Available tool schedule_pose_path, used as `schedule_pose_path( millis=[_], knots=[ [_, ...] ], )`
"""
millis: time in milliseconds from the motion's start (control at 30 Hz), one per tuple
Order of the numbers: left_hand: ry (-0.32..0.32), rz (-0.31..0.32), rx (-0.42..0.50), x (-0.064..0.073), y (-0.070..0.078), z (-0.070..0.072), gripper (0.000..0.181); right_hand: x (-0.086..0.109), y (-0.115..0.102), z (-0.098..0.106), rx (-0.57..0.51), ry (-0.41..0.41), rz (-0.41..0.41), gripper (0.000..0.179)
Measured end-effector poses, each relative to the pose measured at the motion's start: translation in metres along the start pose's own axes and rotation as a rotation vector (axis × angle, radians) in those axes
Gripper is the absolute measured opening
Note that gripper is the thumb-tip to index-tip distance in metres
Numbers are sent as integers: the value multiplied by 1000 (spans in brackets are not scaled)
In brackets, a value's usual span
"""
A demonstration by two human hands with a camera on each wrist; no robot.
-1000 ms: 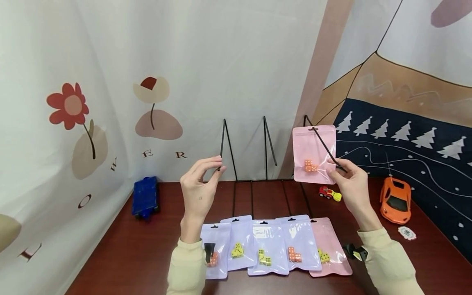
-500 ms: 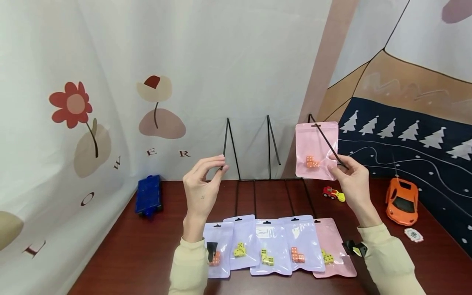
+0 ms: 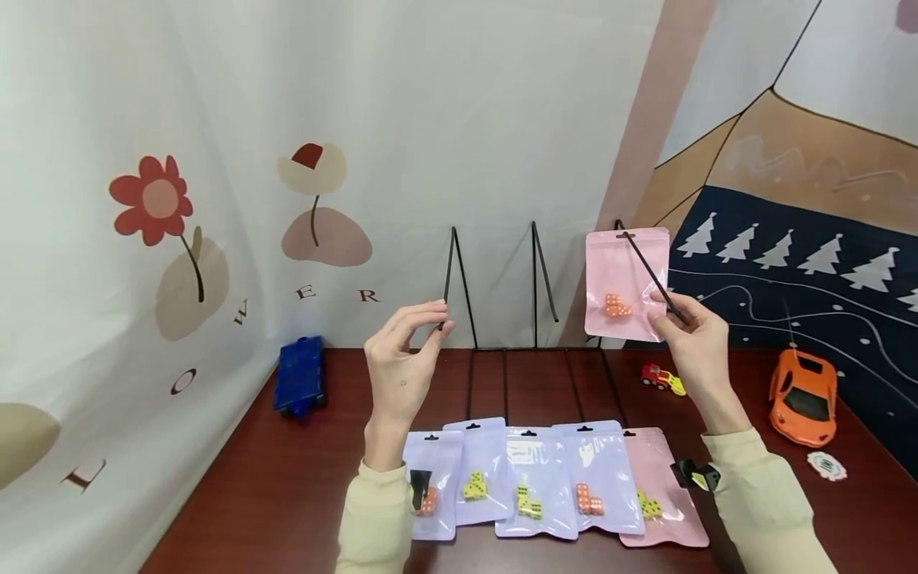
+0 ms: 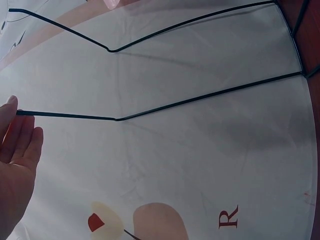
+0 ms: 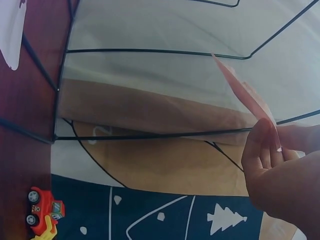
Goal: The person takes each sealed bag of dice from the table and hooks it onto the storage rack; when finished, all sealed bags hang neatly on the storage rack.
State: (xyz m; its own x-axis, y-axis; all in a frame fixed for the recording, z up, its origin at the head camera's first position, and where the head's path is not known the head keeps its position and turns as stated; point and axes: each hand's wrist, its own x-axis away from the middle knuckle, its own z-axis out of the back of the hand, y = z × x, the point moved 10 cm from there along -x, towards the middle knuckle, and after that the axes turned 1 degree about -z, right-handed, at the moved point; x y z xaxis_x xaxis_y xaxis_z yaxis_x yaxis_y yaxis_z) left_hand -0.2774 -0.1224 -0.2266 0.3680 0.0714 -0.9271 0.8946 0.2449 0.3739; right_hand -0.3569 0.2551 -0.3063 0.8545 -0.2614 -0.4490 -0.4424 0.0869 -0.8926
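Observation:
A black wire rack (image 3: 535,295) with 3 bent prongs stands at the back of the table. My left hand (image 3: 402,359) pinches the tip of its left prong (image 4: 67,116) between thumb and fingertips. On the right prong hangs a pink zip bag (image 3: 604,267) with orange dice (image 3: 615,305) inside, its hole close to the prong's bend. Thumb and fingers of my right hand (image 3: 696,343) pinch the bag's right edge, with the prong's end crossing over them. Seen edge-on in the right wrist view, the pink bag (image 5: 242,92) tilts away from that hand (image 5: 280,185).
Several lilac bags (image 3: 536,458) of dice and another pink bag (image 3: 663,494) lie in a row in front. A blue toy (image 3: 300,375) sits at left. A small red-and-yellow toy truck (image 3: 656,377), an orange toy car (image 3: 805,396) and a white chip (image 3: 827,465) are at right.
The pink bag has slid back along the right prong, nearer its bend, with my right hand on it. My left hand keeps its pinch. The whole scene has shifted rightward in the head view.

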Motion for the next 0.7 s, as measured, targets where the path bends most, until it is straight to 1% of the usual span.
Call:
schedule_pose_path(
  millis=[200,333,433,567,667,700],
  knots=[
    [-6,0,-16,0,1,-1,20,-4,2,0,70,21,12,27],
    [-3,-4,-21,0,1,0,18,-6,1,-1,47,33,6,25],
    [-3,-6,-21,-1,1,1,18,-7,2,-2,56,49,-2,24],
    [-6,-6,-17,-1,1,0,18,-6,5,0,132,74,-14,25],
    [-7,-7,-13,-1,0,0,19,-6,6,2,150,94,-12,26],
    [-8,-8,-11,-1,0,-1,19,-6,6,3,138,103,-7,25]
  ],
)
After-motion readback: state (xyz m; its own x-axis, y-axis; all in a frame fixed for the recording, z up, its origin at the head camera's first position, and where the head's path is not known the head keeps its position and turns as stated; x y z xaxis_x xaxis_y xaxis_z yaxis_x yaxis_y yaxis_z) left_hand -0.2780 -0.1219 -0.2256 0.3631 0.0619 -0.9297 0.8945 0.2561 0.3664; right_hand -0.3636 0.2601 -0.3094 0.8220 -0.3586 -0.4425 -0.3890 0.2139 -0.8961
